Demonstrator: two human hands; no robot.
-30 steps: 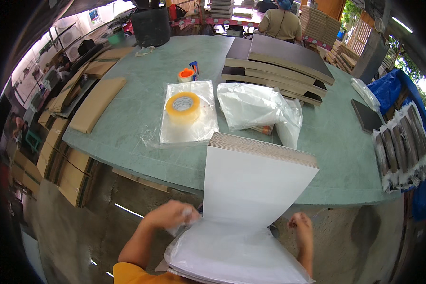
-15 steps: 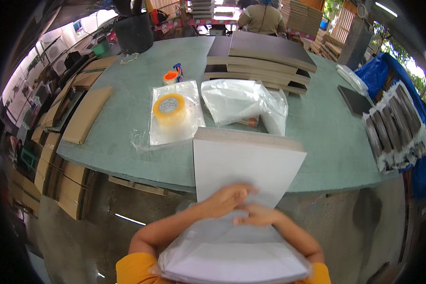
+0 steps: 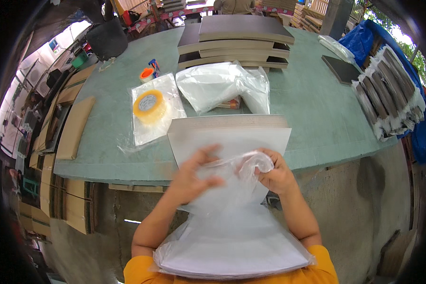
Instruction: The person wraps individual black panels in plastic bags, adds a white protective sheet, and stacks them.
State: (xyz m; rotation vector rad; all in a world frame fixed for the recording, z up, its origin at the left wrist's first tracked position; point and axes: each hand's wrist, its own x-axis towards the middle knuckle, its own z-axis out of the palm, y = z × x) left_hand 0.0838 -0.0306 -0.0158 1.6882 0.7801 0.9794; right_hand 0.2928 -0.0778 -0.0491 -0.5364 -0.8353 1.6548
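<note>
A thick white panel (image 3: 189,137) with a grey-beige edge leans up at the near edge of the table. Clear plastic bag film (image 3: 222,203) lies over its lower part and spreads toward my body around a white sheet-like piece (image 3: 232,258). Bunched at its mouth, the film is gripped in my right hand (image 3: 277,175), fingers curled round it. My left hand (image 3: 194,177) is beside the film at the panel's left; its fingers are blurred but spread apart, with nothing visibly held.
On the green table (image 3: 317,113) are a yellowish tape roll (image 3: 149,102) on flat plastic bags (image 3: 139,128), an orange-rimmed tape roll (image 3: 146,74), crumpled plastic bags (image 3: 208,85) and stacked dark-topped panels (image 3: 241,28). Wrapped panels (image 3: 388,94) stand at right, flattened cardboard (image 3: 75,128) at left.
My hands have moved apart from their close position over the panel. The right hand has drawn the bag's film up into a bunch; the left has moved left and opened. The view has shifted.
</note>
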